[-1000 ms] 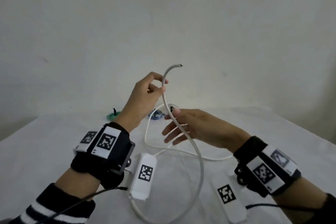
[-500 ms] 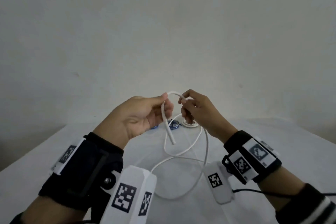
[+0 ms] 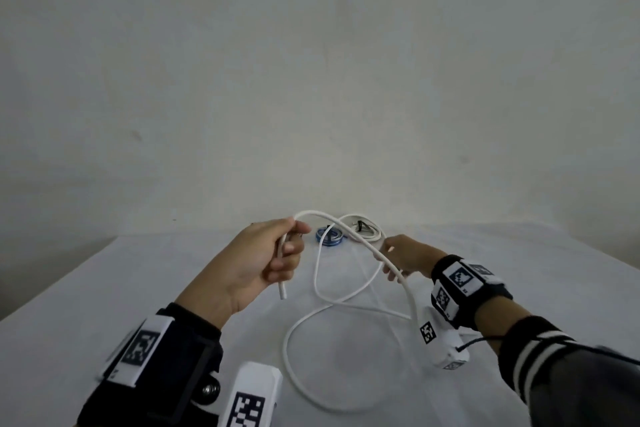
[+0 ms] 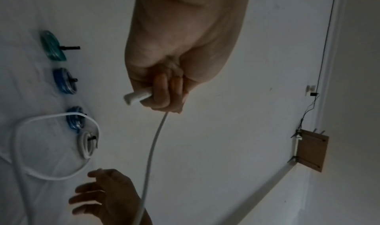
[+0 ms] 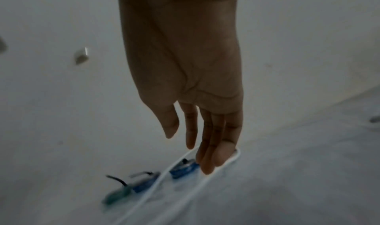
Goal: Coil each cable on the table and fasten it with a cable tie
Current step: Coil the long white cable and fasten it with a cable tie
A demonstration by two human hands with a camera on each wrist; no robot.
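My left hand (image 3: 294,243) grips a white cable (image 4: 151,150) close to its end, and the short free end (image 3: 282,288) hangs below the fist. From the fist the cable arches right, crosses in front of my right hand (image 3: 391,253) and drops to loose loops on the white table (image 3: 104,288). In the left wrist view the fingers (image 4: 164,95) are curled round the cable. My right hand (image 5: 201,139) has straight, slightly spread fingers and holds nothing. No loose cable tie is visible.
Along the table's far edge lie coiled, tied cables: a green coil (image 4: 52,46), two blue coils (image 4: 64,81) (image 4: 75,119) and a white coil (image 4: 87,145). The blue coil (image 3: 330,237) and white coil (image 3: 363,229) sit just behind my hands. A wall rises behind the table.
My right hand let go of the cable beside the left hand, moved right and down, and opened. My left hand keeps its grip near the cable's end.
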